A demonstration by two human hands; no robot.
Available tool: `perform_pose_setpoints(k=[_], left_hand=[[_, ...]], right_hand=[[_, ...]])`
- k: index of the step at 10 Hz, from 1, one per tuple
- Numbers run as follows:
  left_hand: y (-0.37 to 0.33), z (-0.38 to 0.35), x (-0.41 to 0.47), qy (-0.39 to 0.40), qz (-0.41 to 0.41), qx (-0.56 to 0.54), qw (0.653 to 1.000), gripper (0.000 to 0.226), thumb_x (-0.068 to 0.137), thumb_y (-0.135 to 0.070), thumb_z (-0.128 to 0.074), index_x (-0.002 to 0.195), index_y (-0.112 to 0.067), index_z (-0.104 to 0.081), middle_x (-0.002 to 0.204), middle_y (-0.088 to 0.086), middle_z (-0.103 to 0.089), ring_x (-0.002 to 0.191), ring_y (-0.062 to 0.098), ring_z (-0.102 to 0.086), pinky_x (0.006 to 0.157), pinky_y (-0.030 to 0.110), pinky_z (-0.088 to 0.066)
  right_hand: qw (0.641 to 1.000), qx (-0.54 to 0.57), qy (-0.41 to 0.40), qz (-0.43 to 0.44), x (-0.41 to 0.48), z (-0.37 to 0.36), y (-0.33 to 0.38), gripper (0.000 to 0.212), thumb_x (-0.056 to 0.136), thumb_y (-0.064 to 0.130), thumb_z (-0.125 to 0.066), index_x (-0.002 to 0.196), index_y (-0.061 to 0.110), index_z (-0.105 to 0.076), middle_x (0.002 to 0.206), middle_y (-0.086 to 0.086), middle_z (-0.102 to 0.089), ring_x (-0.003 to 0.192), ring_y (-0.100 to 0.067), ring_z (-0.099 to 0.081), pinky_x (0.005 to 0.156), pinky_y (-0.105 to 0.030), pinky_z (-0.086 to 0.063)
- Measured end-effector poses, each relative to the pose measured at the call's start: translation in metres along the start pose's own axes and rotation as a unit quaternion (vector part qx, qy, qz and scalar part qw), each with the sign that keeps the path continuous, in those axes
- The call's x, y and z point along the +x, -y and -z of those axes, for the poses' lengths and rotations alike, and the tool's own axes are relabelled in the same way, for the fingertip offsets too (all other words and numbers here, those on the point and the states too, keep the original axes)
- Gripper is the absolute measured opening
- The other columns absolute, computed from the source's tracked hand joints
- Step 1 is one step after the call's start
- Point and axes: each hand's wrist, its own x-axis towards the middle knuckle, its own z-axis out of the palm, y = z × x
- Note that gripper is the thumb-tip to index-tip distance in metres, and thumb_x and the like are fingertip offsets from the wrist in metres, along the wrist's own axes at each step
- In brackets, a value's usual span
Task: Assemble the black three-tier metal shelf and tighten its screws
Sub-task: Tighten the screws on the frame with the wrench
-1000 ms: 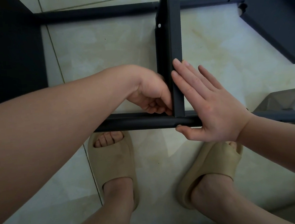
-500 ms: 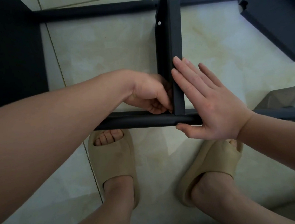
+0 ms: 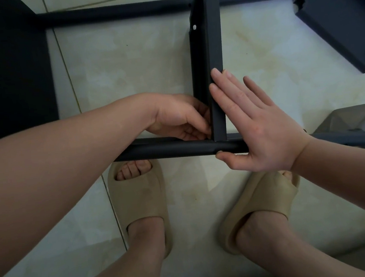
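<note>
At the far left a dark shelf panel (image 3: 10, 76) lies on the tiled floor (image 3: 126, 66). The black shelf frame (image 3: 111, 12) lies open on that floor, just ahead of the person's tan slippers (image 3: 138, 199).

The left hand (image 3: 182, 118) is tucked into the inner corner where the angle bar (image 3: 211, 47) meets the near round tube (image 3: 167, 150). Its fingers curl in tight against the bar. I cannot tell whether they pinch a screw, because the joint hides their tips.

A bare screw hole (image 3: 194, 27) shows higher up the bar.

The right hand (image 3: 262, 127) lies flat against the bar's other side. Its fingers are straight and slightly spread, and the thumb is hooked under the tube, bracing the joint square.

The step in hand looks like seating or finger-turning a fastener at this corner. The next move likely calls for holding the brace steady while the screw is run home, then tightened with a tool.
</note>
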Motion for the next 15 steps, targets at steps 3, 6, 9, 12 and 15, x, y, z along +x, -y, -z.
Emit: perform_pose_setpoints(k=[3, 6, 9, 12, 15], left_hand=[[-0.023, 0.001, 0.004, -0.007, 0.102, 0.113, 0.988, 0.009, 0.092, -0.006, -0.061, 0.090, -0.010, -0.069, 0.073, -0.001, -0.066, 0.066, 0.010, -0.054, 0.064, 0.021, -0.042], [-0.020, 0.001, 0.004, 0.004, 0.056, 0.077, 0.995, 0.017, 0.090, 0.008, -0.059, 0.088, -0.006, -0.067, 0.077, 0.006, -0.063, 0.070, 0.014, -0.058, 0.066, 0.021, -0.050], [0.000, -0.006, -0.002, 0.004, -0.031, 0.006, 0.999, 0.022, 0.091, 0.015, -0.051, 0.109, 0.003, -0.057, 0.099, 0.019, -0.058, 0.094, 0.031, -0.059, 0.081, 0.029, -0.053], [-0.001, 0.002, -0.003, 0.026, 0.011, 0.019, 0.999, 0.022, 0.096, -0.002, -0.053, 0.115, -0.001, -0.064, 0.108, 0.015, -0.071, 0.101, 0.026, -0.068, 0.094, 0.036, -0.052], [-0.018, 0.000, 0.002, -0.016, 0.073, 0.136, 0.988, 0.010, 0.092, -0.007, -0.063, 0.091, -0.014, -0.071, 0.080, -0.002, -0.070, 0.073, 0.011, -0.061, 0.068, 0.021, -0.047]], right_hand=[[1.000, 0.000, -0.002, 0.001, 0.000, 0.001, 0.001, 0.101, 0.086, 0.059, -0.057, 0.158, -0.002, -0.021, 0.168, -0.019, -0.011, 0.156, -0.032, -0.009, 0.123, -0.058, -0.019], [1.000, 0.002, 0.002, -0.001, 0.000, 0.002, 0.001, 0.101, 0.086, 0.058, -0.057, 0.158, -0.002, -0.020, 0.168, -0.019, -0.010, 0.157, -0.032, -0.009, 0.123, -0.057, -0.019], [1.000, 0.002, 0.001, 0.000, 0.000, 0.001, 0.001, 0.102, 0.085, 0.058, -0.058, 0.158, -0.002, -0.020, 0.168, -0.019, -0.010, 0.157, -0.032, -0.008, 0.123, -0.058, -0.019], [1.000, 0.001, 0.002, -0.002, 0.000, 0.000, 0.001, 0.102, 0.086, 0.059, -0.057, 0.158, -0.002, -0.020, 0.168, -0.019, -0.010, 0.157, -0.031, -0.008, 0.123, -0.057, -0.018], [1.000, 0.000, -0.002, -0.001, 0.000, 0.000, 0.001, 0.101, 0.085, 0.058, -0.057, 0.158, -0.002, -0.021, 0.168, -0.019, -0.011, 0.156, -0.032, -0.009, 0.123, -0.058, -0.019]])
